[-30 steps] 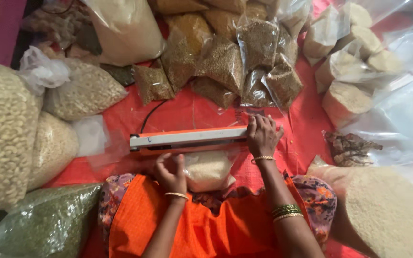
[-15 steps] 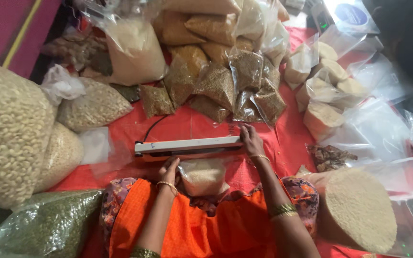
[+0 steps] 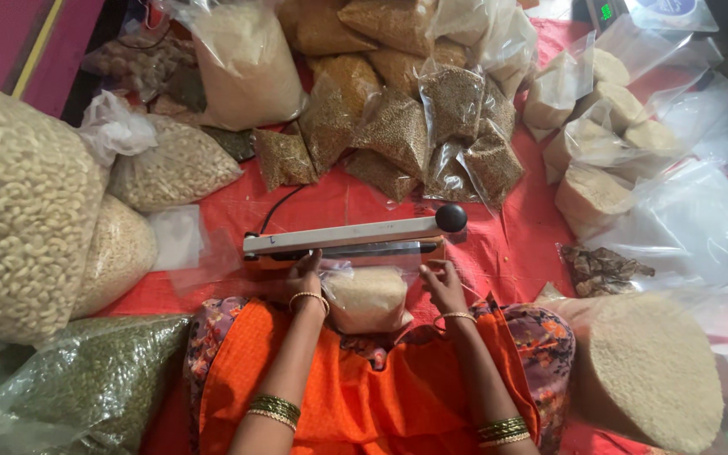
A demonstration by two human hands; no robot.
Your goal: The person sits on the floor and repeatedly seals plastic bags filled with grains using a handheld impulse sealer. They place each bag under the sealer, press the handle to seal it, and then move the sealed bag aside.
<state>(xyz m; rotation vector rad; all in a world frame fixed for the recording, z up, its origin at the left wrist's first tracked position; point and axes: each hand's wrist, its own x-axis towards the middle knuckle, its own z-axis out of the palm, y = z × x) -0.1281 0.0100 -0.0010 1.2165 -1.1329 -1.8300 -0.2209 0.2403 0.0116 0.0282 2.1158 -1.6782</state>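
Heat sealer [image 3: 347,238], arm raised, on red cloth [image 3: 516,244].
Clear pouch of pale grain [image 3: 367,299] just below the sealer; left hand [image 3: 305,274] and right hand [image 3: 441,282] pinch its top corners at the sealer's front edge.

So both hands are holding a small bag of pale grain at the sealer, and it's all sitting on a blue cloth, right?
Not quite: the cloth is red, not blue, as the head view shows. The rest holds: the left hand and right hand hold the small bag of pale grain at the sealer.
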